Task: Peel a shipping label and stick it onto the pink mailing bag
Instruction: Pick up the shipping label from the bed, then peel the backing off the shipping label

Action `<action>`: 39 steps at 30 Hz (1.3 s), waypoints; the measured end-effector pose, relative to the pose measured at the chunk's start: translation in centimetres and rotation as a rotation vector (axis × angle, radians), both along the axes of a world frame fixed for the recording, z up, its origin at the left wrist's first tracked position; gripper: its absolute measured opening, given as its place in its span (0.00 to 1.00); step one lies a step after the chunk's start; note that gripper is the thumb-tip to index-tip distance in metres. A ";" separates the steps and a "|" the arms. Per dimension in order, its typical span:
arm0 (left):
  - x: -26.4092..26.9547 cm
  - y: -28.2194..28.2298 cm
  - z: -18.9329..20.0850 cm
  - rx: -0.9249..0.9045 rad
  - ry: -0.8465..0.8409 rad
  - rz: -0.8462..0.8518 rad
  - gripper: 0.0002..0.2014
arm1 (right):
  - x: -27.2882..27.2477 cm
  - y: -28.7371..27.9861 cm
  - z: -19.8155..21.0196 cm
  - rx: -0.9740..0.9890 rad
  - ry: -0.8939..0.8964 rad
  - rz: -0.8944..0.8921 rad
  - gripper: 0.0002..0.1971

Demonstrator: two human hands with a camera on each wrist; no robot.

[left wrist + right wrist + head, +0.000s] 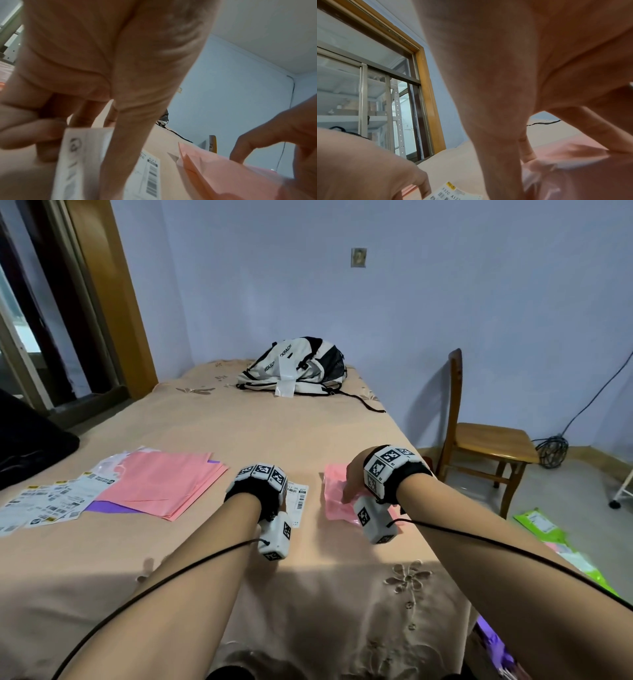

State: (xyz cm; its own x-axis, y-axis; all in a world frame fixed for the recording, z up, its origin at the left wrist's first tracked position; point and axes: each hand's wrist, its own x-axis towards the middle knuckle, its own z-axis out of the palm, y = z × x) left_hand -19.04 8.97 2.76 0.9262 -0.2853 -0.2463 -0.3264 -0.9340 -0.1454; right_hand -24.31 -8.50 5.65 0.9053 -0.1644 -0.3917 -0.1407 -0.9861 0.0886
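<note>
- My left hand pinches a shipping label: the thumb lies across its printed face and the curled fingers close on its edge, as the left wrist view shows
- From my head view that label sits on the bedspread just past my left hand, with barcodes showing along its right edge
- My right hand is down on the pink mailing bag, fingers straight and spread, the tips pressing the plastic flat against the bed; it grips nothing
- In the right wrist view the fingers stand on the pink mailing bag, which is wrinkled and glossy under them
- The bag lies just to the right of the label, a strip of bare bedspread between them
- Well to my left lies a stack of pink bags with a purple one underneath, and beside it a spread of label sheets
- At the far end of the bed rests a white and black backpack
- A wooden chair stands on the floor to the right of the bed
</note>
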 end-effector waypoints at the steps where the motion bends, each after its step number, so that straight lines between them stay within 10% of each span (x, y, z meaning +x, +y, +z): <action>1: -0.2 0.0 0.0 -0.027 -0.026 -0.013 0.10 | 0.2 0.0 -0.3 -0.086 -0.005 0.016 0.27; 12: -0.7 1.9 -1.2 -0.429 0.129 0.132 0.15 | -1.7 -0.4 -1.4 -0.023 -0.218 -0.004 0.37; 23: -1.8 2.6 -1.2 -0.770 0.260 0.401 0.12 | -1.3 6.3 0.3 0.273 -0.331 0.176 0.17; 39: -1.7 3.9 -1.7 -0.790 0.352 0.365 0.15 | -0.9 8.7 -2.1 0.438 -0.299 0.135 0.19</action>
State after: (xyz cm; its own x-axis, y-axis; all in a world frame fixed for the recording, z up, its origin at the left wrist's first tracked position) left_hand -20.78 12.89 1.05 0.9003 -0.1962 -0.3885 0.1016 -0.7732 0.6260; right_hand -25.21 0.19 3.54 0.9894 0.0818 -0.1200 0.0336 -0.9328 -0.3588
